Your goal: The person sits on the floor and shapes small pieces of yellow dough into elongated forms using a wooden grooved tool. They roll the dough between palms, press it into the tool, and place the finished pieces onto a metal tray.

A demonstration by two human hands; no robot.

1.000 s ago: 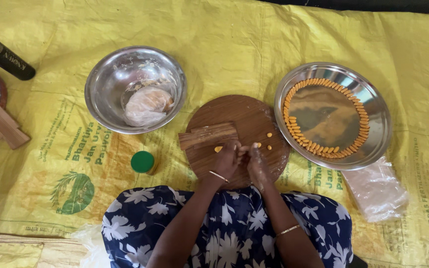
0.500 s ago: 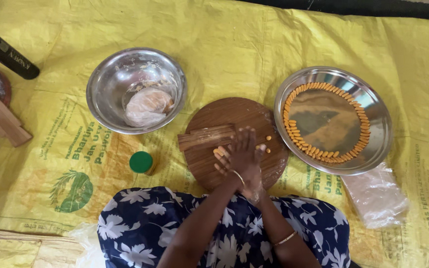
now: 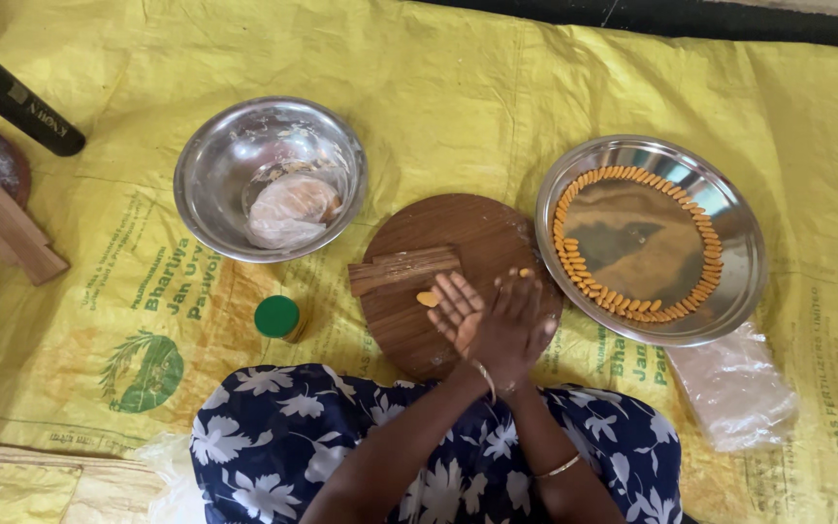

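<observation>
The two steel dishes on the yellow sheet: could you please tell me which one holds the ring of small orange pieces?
The flat steel plate right of the round wooden board; the deep bowl on the left holds a pale lump instead.

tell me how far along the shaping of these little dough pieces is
Done: a nearly closed ring of orange pieces lines the steel plate. In hand: left hand and right hand pressed together over the round board. Left: a piece on the board, wrapped dough in the bowl.
</observation>
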